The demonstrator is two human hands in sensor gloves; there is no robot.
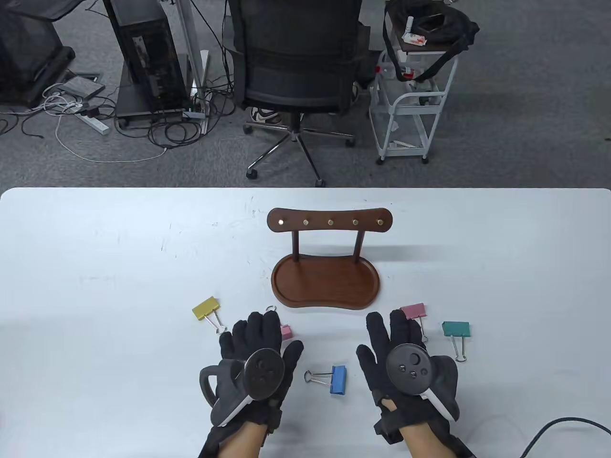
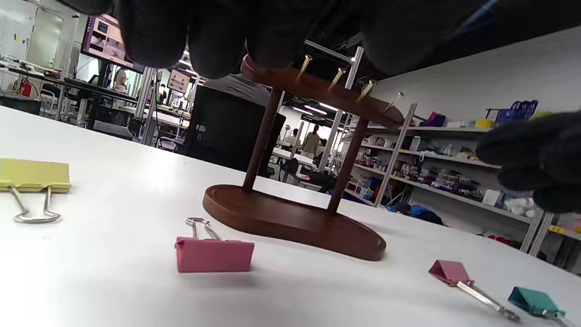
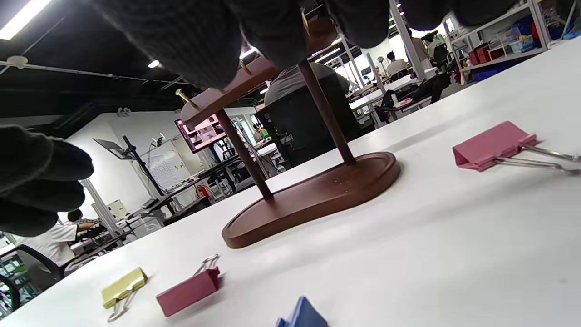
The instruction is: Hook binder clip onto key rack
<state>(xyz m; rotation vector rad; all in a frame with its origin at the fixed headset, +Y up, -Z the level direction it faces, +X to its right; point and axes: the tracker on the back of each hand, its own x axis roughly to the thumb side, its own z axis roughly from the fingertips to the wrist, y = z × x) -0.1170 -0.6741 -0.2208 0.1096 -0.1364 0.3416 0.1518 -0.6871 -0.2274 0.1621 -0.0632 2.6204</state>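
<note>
A brown wooden key rack (image 1: pixel 327 257) with brass pegs stands at the table's middle; it also shows in the left wrist view (image 2: pixel 295 218) and right wrist view (image 3: pixel 313 195). Several binder clips lie near the front: yellow (image 1: pixel 206 309), pink (image 1: pixel 285 331) by my left hand, blue (image 1: pixel 338 379) between the hands, another pink (image 1: pixel 413 311) by my right hand, teal (image 1: pixel 456 329). My left hand (image 1: pixel 258 343) and right hand (image 1: pixel 389 341) hover flat, fingers spread, holding nothing. The left hand's fingers partly cover the pink clip from above.
The white table (image 1: pixel 95 286) has its far edge behind the rack. Beyond it stand an office chair (image 1: pixel 298 71), a white cart (image 1: pixel 413 95) and a computer tower (image 1: pixel 148 57). A black cable (image 1: pixel 558 427) lies at the front right.
</note>
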